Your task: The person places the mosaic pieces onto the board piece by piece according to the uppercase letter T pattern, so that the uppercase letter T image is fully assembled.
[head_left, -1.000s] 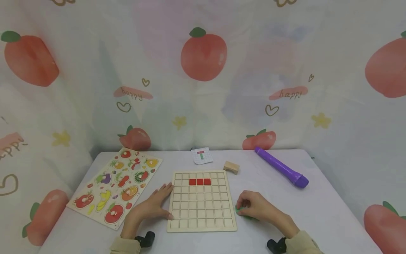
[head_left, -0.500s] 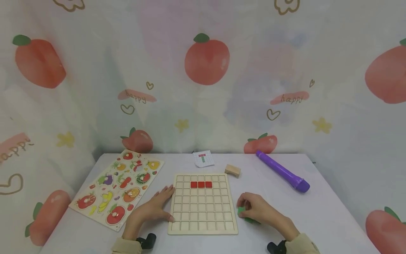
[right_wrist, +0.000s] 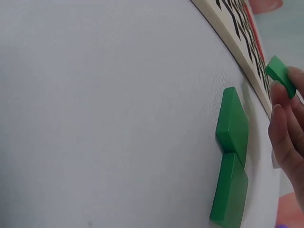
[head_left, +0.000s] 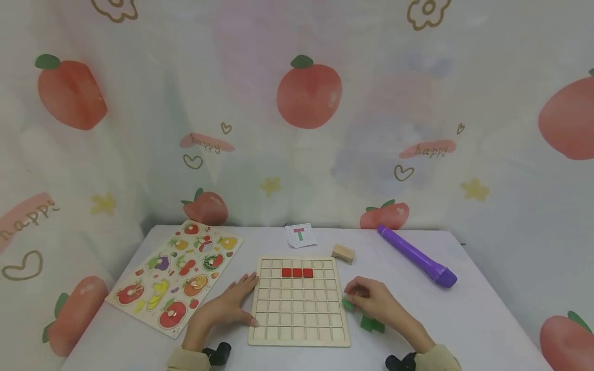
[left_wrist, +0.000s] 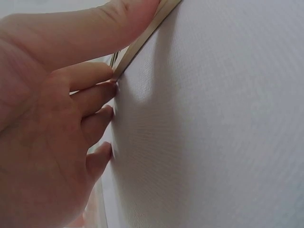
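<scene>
Pinching green block (head_left: 347,304) in right hand (head_left: 373,300), toward right edge of bench (head_left: 457,322) from outspread left hand (head_left: 227,307) touching grid board (head_left: 301,308).

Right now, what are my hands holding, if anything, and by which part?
Your right hand pinches a green block near one end, the other end sticking out. Your left hand only touches the board at its edge.
</scene>
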### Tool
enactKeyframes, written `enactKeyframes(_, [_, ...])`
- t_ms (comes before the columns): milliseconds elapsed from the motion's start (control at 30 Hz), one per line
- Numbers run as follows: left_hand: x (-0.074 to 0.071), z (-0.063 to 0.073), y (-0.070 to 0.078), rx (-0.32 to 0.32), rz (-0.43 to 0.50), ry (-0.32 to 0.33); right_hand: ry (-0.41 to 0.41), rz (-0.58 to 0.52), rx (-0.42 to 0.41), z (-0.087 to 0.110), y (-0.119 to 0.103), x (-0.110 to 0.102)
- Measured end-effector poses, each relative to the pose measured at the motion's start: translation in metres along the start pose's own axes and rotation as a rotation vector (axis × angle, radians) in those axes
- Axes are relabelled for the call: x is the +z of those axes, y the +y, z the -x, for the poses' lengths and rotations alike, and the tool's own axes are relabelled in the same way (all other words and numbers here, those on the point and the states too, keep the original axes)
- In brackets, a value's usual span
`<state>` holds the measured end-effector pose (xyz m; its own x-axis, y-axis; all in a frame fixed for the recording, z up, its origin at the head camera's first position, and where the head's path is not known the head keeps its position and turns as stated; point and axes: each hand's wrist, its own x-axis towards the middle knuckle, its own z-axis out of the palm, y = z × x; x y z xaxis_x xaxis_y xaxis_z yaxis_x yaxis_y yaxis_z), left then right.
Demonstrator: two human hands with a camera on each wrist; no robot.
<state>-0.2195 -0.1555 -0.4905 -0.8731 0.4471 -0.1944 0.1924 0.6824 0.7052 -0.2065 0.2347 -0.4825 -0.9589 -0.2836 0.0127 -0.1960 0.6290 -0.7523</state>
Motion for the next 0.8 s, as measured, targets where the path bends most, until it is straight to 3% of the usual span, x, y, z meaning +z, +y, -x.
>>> enactKeyframes(333, [-0.001,0.001,0.003,0.008,0.008,-0.003,-0.018,-0.138,-0.036,-0.019,-0.001,0.012])
enactKeyframes(800, [0.002,-0.001,0.001,-0.008,-0.005,0.003,-0.062,-0.283,-0.022,-0.040,-0.028,0.028])
